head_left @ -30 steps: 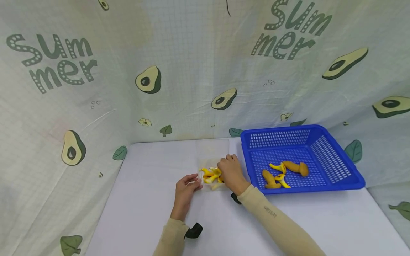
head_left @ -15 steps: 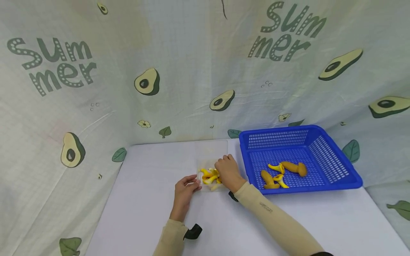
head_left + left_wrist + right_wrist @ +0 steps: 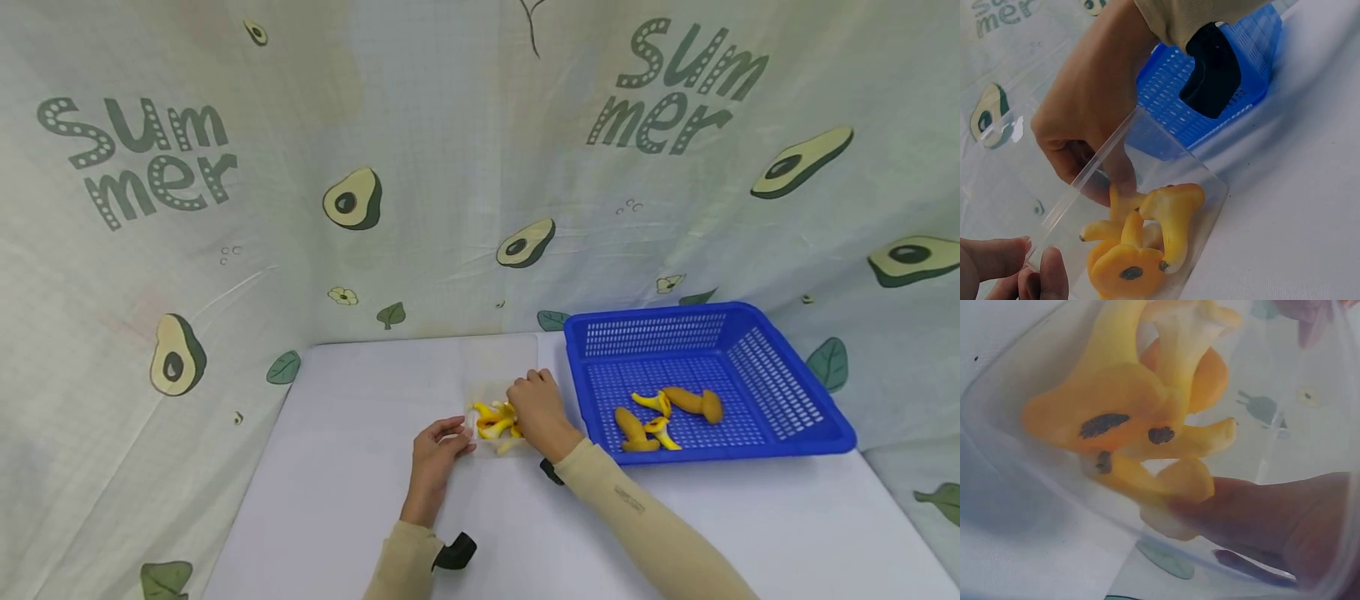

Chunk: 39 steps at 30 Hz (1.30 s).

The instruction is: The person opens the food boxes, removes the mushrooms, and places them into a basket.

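A clear plastic box (image 3: 1179, 164) with its lid (image 3: 498, 354) folded back stands on the table, holding several yellow trumpet-shaped mushrooms (image 3: 492, 423). At the box's left edge, my left hand (image 3: 437, 460) pinches the rim between thumb and fingers. My right hand (image 3: 542, 415) reaches over the opposite wall into the box. Its thumb and fingers pinch a yellow mushroom (image 3: 1122, 203) among the others, as the left wrist view shows. Through the clear wall, the right wrist view shows a digit against that mushroom (image 3: 1185, 480); the remaining fingertips are partly hidden.
A blue plastic basket (image 3: 806, 398) stands to the right of the box. Inside lie brown mushrooms (image 3: 693, 403) and a couple of yellow mushrooms (image 3: 662, 433). A printed curtain (image 3: 427, 150) hangs behind the white table (image 3: 352, 400).
The head view has shifted slightly. Both hands stay at the box, with the right hand's fingers still inside it; the basket's contents look the same.
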Each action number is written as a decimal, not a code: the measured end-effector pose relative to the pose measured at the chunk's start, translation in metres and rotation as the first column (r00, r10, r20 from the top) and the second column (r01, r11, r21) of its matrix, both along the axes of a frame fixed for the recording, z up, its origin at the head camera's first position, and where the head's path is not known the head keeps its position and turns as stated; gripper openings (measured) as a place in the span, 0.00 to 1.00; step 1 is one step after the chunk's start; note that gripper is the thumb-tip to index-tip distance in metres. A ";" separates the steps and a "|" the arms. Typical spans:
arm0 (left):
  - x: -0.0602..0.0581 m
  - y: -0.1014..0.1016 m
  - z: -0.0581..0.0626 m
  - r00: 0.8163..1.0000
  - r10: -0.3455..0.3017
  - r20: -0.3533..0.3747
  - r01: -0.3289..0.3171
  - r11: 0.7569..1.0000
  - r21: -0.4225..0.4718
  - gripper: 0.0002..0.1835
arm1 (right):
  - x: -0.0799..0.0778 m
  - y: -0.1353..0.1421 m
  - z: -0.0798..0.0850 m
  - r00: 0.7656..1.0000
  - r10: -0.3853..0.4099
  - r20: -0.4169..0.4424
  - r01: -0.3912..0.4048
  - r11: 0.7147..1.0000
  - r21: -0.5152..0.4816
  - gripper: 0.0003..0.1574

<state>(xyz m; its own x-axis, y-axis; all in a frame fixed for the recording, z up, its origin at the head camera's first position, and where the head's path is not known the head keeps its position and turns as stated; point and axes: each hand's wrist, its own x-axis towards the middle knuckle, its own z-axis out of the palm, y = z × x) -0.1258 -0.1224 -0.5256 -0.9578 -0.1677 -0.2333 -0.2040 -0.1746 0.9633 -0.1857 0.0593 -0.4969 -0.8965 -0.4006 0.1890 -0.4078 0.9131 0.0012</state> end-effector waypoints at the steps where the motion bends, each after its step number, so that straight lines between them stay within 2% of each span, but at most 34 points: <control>1: 0.000 0.000 0.000 1.000 -0.001 0.002 0.001 1.000 0.000 0.22 | 0.001 0.001 0.001 1.000 -0.001 -0.005 0.001 1.000 -0.015 0.14; 6: 0.001 0.001 0.001 1.000 -0.004 0.011 0.004 1.000 -0.004 0.21 | 0.010 0.008 0.005 0.995 0.022 -0.095 -0.039 0.982 -0.182 0.16; 9: 0.001 0.000 0.001 1.000 -0.003 0.019 0.003 1.000 -0.005 0.20 | 0.018 0.014 0.010 0.981 0.047 -0.190 -0.102 0.951 -0.293 0.15; 13: 0.001 0.000 0.000 1.000 -0.002 0.015 0.002 1.000 -0.007 0.20 | 0.030 0.023 0.019 0.956 0.064 -0.285 -0.171 0.914 -0.368 0.11; 23: 0.000 0.001 0.000 1.000 0.004 0.018 -0.004 1.000 -0.005 0.20 | 0.047 0.053 0.033 0.926 0.035 -0.377 -0.224 0.853 -0.472 0.11; 28: 0.001 0.000 0.000 1.000 -0.002 0.009 0.002 1.000 -0.001 0.21 | 0.053 0.068 0.039 0.919 0.016 -0.394 -0.219 0.851 -0.478 0.13; 34: 0.001 0.000 0.000 1.000 -0.004 0.011 0.004 1.000 0.012 0.21 | 0.058 0.087 0.040 0.900 -0.009 -0.435 -0.229 0.841 -0.491 0.16; 39: -0.001 0.000 -0.001 1.000 -0.002 0.020 0.002 1.000 0.012 0.21 | 0.061 0.103 0.041 0.889 -0.026 -0.456 -0.226 0.844 -0.487 0.18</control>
<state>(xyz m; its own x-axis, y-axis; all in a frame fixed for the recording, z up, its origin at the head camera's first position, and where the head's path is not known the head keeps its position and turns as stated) -0.1266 -0.1221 -0.5265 -0.9531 -0.1630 -0.2548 -0.2240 -0.1858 0.9567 -0.1250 0.1620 -0.4562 -0.6320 -0.2138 0.7449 -0.5681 0.7816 -0.2577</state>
